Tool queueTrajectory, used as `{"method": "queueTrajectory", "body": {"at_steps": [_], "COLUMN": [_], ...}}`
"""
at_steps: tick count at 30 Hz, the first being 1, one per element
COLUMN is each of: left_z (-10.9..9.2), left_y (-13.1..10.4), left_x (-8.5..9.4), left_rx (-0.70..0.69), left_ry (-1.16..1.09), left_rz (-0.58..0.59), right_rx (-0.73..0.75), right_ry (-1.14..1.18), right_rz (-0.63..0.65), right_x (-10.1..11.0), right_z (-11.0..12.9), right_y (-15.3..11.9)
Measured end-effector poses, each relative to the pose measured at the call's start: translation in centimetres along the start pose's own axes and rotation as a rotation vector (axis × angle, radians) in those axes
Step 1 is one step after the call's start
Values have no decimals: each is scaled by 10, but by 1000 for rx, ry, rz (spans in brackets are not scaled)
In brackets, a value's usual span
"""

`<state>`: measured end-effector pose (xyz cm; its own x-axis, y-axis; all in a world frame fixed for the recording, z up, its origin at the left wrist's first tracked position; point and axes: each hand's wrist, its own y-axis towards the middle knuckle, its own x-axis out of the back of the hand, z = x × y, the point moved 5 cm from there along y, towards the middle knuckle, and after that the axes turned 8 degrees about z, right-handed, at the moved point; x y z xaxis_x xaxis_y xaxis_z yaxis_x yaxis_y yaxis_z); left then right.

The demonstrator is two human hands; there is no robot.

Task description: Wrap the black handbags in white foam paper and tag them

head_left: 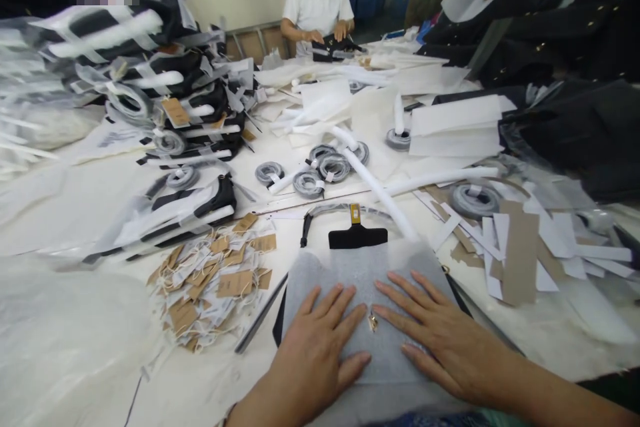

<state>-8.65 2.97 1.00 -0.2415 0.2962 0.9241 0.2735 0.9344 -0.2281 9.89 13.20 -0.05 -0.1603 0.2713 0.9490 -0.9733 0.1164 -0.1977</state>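
A black bag [357, 238] lies flat in front of me, mostly covered by a sheet of thin white tissue paper [345, 263]. On the paper's left half rests my left hand [323, 337], palm down with fingers spread. My right hand [430, 327] lies flat on the right half, fingers spread too. Between the hands a small gold metal clasp [373, 321] shows through the sheet. A yellow tag [355, 213] stands at the bag's top edge, where a plastic-wrapped handle [325, 208] arches. Neither hand grips anything.
Brown paper tags [235, 283] with strings are heaped on the left. Behind them stand stacked wrapped bags [200, 127]. Wrapped strap coils [334, 167] and white foam tubes [377, 190] lie ahead, card strips [520, 253] on the right. Across the table a person [319, 3] handles a black bag.
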Motion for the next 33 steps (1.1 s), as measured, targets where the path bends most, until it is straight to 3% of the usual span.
{"method": "queueTrajectory", "body": {"at_steps": [6, 15, 22, 29, 33], "left_z": [12, 9, 15, 13, 14], "left_y": [13, -4, 9, 11, 9], "left_x": [-2, -23, -15, -12, -13], "left_rx": [-91, -68, -31, -19, -12], "left_ry": [4, 237, 214, 161, 137], "left_rz": [58, -157, -103, -31, -29], "right_rx": [-113, -23, -1, 76, 93], "right_ry": [-57, -215, -222, 62, 280], "right_rz": [-102, -208, -203, -246, -179], "right_x": [-6, -8, 2, 42, 38], "right_z": [-2, 0, -10, -10, 0], "right_y": [-5, -7, 3, 32, 54]}}
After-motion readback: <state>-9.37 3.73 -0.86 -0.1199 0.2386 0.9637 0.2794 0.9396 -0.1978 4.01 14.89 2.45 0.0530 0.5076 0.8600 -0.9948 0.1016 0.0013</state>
